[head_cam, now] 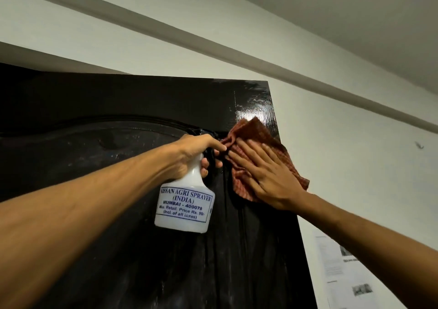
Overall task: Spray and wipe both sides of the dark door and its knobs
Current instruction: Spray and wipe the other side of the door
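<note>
The dark glossy door (118, 109) fills the left and middle of the view, seen from below up to its top edge. My left hand (196, 152) grips the neck and trigger of a white spray bottle (187, 204) with a blue-printed label, held up close to the upper panel. My right hand (263, 173) lies flat with straight fingers on a reddish-brown checked cloth (251, 130), pressing it against the door near its top right corner. A wet shine shows on the door just above the cloth. No knob is in view.
A pale wall (355, 166) runs to the right of the door, with a ceiling beam (237, 54) slanting above. Printed paper sheets (341, 268) hang on the wall at the lower right. A small dark mark (419, 145) sits on the wall further right.
</note>
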Demonstrator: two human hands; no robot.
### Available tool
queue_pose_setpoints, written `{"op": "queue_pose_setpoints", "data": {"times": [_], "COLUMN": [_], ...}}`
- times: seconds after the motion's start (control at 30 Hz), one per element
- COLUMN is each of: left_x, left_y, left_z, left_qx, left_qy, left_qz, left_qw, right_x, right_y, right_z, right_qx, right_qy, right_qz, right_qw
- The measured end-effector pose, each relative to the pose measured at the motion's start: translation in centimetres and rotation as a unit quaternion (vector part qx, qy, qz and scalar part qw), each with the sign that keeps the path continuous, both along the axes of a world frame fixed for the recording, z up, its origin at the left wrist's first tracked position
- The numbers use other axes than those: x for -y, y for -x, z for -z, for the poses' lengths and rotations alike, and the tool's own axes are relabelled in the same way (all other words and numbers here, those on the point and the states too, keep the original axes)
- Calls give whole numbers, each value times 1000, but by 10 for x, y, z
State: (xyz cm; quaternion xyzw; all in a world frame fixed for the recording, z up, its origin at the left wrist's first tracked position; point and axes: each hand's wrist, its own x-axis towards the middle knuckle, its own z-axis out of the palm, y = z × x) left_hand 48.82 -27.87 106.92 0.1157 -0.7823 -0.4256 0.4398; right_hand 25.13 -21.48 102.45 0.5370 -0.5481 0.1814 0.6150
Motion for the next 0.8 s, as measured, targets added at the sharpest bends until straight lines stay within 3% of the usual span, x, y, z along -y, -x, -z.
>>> {"op": "queue_pose_setpoints", "data": {"times": [0.07,0.17,0.3,0.33,0.43,0.5,0.6,0.63,0.73,0.8], "left_x": [0,-2,0,2,6,9,16,18,27,31], "left_y": [3,4,0,-3,-12,-19,-32,-35,-49,-58], "left_z": [9,21,48,56,71,79,89,90,93,93], "left_qx": [3,10,21,28,39,38,36,37,38,31], "left_qy": [-8,-12,-15,-18,-24,-24,-23,-25,-32,-37], "left_qz": [-1,2,-7,-5,7,9,5,5,7,8], "left_qw": [1000,1000,1000,999,999,999,999,999,999,999], "right_x": [-6,-9,5,5,10,23,33,30,34,51], "right_y": [6,11,4,4,2,-9,-25,-26,-35,-55], "right_z": [0,-8,28,29,21,36,56,49,29,40], "right_qx": [14,136,47,60,190,160,30,40,196,156], "right_qy": [20,126,76,77,161,156,65,68,151,136], "right_qz": [1,-31,-12,-15,-28,1,10,7,-24,-17], "right_qw": [1000,982,996,995,968,975,997,997,968,978]}}
